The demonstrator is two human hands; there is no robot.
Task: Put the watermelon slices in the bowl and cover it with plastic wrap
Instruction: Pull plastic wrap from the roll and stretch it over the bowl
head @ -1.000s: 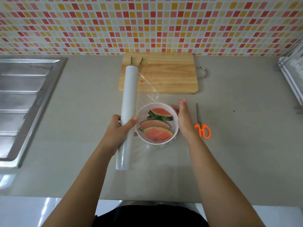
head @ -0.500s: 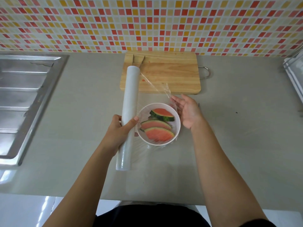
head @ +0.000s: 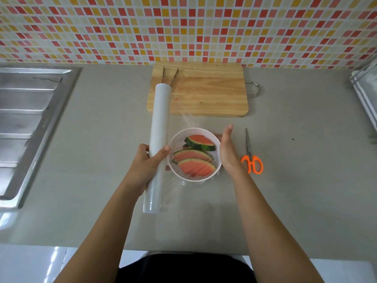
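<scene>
A white bowl (head: 204,179) on the grey counter holds several watermelon slices (head: 195,160). A clear sheet of plastic wrap (head: 188,123) stretches from the long white roll (head: 160,123) across the bowl's top. My left hand (head: 148,162) grips the roll just left of the bowl. With straight fingers, my right hand (head: 227,150) presses flat against the bowl's right side, on the film there.
Orange-handled scissors (head: 252,158) lie just right of my right hand. A wooden cutting board (head: 204,92) with metal tongs (head: 170,77) sits behind the bowl by the tiled wall. A steel sink (head: 30,119) fills the left; a rack (head: 367,94) stands far right.
My right hand lifted with the film's edge behind the bowl, then came back down against the bowl's right side. The film now lies flatter over the bowl. The left hand stayed on the roll.
</scene>
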